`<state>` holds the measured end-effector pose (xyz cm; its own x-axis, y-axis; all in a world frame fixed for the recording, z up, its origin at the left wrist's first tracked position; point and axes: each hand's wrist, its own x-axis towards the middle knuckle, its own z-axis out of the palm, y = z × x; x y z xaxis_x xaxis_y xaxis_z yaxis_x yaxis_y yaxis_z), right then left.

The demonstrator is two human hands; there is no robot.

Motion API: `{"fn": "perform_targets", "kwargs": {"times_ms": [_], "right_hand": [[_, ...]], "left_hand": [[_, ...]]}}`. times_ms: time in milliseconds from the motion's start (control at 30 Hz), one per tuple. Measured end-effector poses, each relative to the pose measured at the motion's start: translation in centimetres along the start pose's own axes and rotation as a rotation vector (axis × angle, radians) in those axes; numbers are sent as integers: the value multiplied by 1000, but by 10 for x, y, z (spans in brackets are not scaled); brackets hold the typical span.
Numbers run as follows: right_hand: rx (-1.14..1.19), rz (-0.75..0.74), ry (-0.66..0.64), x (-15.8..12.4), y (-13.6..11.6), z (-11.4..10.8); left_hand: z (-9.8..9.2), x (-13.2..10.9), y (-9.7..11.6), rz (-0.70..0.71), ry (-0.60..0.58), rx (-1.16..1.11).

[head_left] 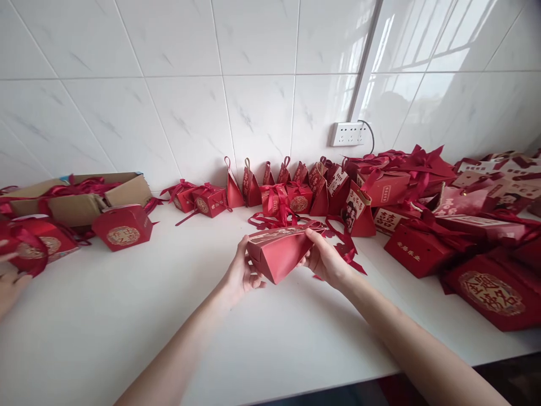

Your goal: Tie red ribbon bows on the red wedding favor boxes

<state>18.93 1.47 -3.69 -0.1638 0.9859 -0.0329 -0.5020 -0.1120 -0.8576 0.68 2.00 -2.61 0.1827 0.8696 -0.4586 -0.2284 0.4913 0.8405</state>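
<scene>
Above the middle of the white table a red folded-paper gift box is held on its side, with a printed face turned up and a ribbon loop at its right end. My left hand grips the box's left end, thumb on the near edge and fingers curled beneath. My right hand pinches the right end near the loop, its thumb on top; its other fingers are partly hidden behind the box. Just beyond the box, loose dark red ribbons lie on the table.
Several small red boxes stand along the tiled wall. A big pile of red boxes fills the right side. At left are a cardboard carton with ribbons, more red boxes and another person's hand. A power strip hangs on the wall.
</scene>
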Motion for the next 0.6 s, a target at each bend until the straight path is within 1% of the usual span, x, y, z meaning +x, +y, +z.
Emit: {"fn": "perform_targets", "kwargs": {"times_ms": [67,100,167,233,300,367,433,500,533,600], "right_hand": [[28,27,3,0,-3,-1],[40,43,0,0,-5,-2],[80,66,12,0,-8,-5],[141,73,52,2,-11,-8],[184,71,98,2,-11,-12],[190,96,145,2,-8,-13],[196,129,210,0,-3,-13],[216,143,263,-1,4,-10],[214,138,259,-1,6,-9],[176,112,199,0,10,-8]], "left_hand": [[-2,1,-2,7,-16,45],[-3,2,-3,48,-30,62],[-8,5,-3,182,-81,76],[-11,6,-3,321,-133,50],[-12,4,-1,414,-182,26],[-11,0,0,447,-249,32],[-8,-5,0,439,-339,51],[-6,-7,-1,419,-401,54],[-6,-8,-1,419,-418,50],[-7,-7,-2,440,-433,32]]}}
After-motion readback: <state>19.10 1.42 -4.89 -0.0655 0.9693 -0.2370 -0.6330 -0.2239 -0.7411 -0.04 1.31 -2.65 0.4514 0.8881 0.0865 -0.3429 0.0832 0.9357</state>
